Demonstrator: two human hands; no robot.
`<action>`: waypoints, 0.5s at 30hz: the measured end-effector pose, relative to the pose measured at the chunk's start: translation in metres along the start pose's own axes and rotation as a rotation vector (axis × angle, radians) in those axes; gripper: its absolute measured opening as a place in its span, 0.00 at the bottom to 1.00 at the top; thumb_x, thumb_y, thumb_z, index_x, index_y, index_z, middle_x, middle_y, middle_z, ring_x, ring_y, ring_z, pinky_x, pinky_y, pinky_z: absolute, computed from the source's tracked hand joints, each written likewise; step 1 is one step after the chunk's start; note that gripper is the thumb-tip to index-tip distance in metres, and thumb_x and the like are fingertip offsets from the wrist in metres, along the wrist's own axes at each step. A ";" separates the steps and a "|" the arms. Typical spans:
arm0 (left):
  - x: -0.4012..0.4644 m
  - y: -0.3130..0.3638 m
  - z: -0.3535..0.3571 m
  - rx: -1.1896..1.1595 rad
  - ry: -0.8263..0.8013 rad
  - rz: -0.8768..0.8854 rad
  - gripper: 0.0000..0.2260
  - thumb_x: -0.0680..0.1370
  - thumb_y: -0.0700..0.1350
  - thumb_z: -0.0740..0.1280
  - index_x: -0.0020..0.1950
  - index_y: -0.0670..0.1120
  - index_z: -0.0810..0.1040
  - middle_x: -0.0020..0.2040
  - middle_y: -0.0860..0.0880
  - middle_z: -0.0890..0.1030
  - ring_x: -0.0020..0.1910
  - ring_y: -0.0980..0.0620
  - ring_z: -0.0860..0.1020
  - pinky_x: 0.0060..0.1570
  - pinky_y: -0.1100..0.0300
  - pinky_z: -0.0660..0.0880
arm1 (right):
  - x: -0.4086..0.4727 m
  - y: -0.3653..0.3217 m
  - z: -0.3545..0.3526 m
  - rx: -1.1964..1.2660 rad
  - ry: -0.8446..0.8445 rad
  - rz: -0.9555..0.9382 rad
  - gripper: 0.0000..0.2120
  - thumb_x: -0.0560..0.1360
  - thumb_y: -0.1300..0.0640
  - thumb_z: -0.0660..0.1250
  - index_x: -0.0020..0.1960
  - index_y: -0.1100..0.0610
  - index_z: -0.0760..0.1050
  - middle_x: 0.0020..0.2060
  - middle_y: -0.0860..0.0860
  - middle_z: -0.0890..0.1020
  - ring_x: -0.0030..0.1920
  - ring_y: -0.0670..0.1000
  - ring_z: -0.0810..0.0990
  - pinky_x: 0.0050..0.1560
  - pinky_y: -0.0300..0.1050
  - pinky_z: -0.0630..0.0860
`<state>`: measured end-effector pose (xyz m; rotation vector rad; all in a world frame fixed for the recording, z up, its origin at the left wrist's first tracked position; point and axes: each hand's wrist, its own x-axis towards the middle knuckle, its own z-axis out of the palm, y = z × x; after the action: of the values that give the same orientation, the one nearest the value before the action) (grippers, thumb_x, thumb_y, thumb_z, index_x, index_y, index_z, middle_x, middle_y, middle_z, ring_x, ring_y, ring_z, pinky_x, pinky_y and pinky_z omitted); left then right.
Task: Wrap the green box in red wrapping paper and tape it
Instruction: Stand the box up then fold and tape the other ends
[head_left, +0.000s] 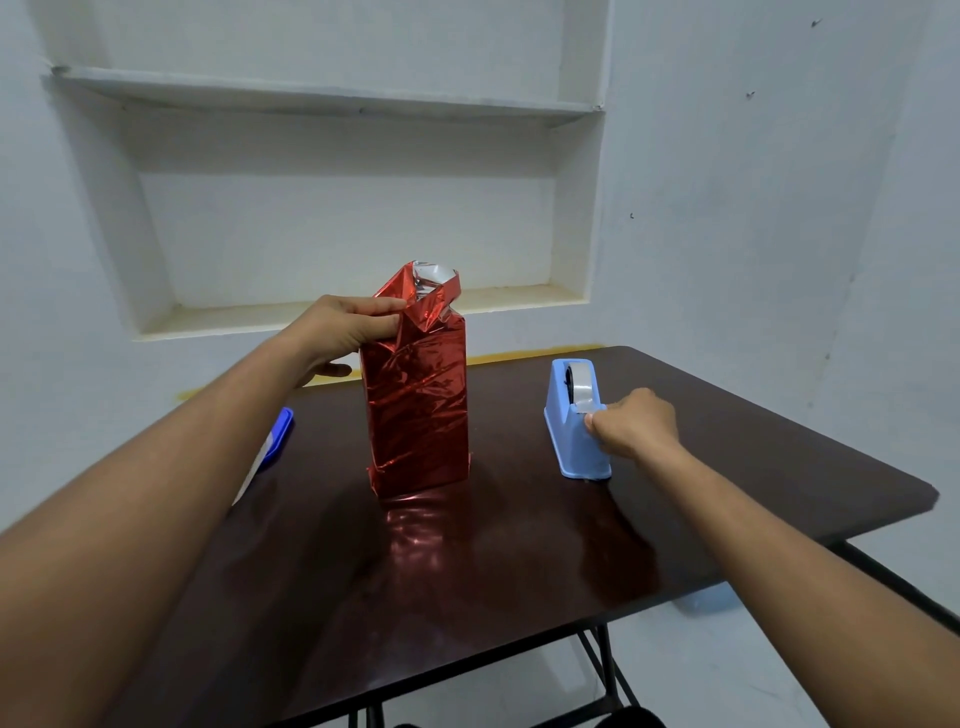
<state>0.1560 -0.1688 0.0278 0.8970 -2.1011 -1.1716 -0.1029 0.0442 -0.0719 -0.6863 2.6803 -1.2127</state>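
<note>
- Box in red wrapping paper (418, 410): stands upright near the middle of the table, fully covered in shiny red foil; no green shows. The top end is unsealed, the foil crumpled and standing open with its silver inner side visible.
- Left hand (340, 330): grasps the loose foil at the upper left corner of the box, thumb and fingers pinched on the fold; the little finger sticks out below, behind the box's left edge.
- Right hand (634, 423): closed on the front end of the tape dispenser, fingertips at the cutter where the tape end lies; whether the tape itself is pinched cannot be told.
- Tape dispenser (576, 421): light blue, with a roll of clear tape, standing to the right of the box and apart from it.
- Blue-handled object (278, 434): lies at the table's left edge, mostly hidden by the left forearm; its kind cannot be told.
- Table (519, 545): dark glossy top, showing a red reflection in front of the box; black metal legs below.
- Wall niche (332, 208): white recessed shelves behind the table.
</note>
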 end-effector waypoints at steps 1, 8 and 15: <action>0.000 0.000 0.000 0.001 -0.002 0.001 0.17 0.73 0.59 0.77 0.61 0.64 0.84 0.57 0.56 0.84 0.62 0.51 0.78 0.52 0.51 0.73 | -0.002 0.000 -0.002 -0.038 0.002 -0.019 0.09 0.70 0.55 0.69 0.46 0.61 0.79 0.45 0.56 0.83 0.39 0.55 0.79 0.28 0.41 0.67; -0.001 0.000 -0.001 0.011 -0.012 -0.001 0.16 0.72 0.59 0.77 0.60 0.65 0.84 0.58 0.56 0.84 0.62 0.51 0.78 0.53 0.50 0.73 | -0.017 0.014 -0.005 -0.073 -0.048 -0.109 0.05 0.72 0.54 0.72 0.43 0.54 0.84 0.48 0.51 0.85 0.48 0.55 0.83 0.42 0.43 0.76; -0.001 -0.001 -0.002 -0.003 -0.007 0.012 0.16 0.72 0.59 0.77 0.60 0.66 0.83 0.59 0.56 0.84 0.61 0.52 0.78 0.53 0.51 0.73 | -0.050 -0.030 -0.033 0.484 -0.166 -0.179 0.04 0.76 0.52 0.75 0.44 0.50 0.87 0.49 0.43 0.87 0.55 0.47 0.82 0.57 0.51 0.82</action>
<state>0.1587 -0.1692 0.0281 0.8791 -2.1070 -1.1736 -0.0572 0.0725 -0.0314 -0.9061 2.1046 -1.6797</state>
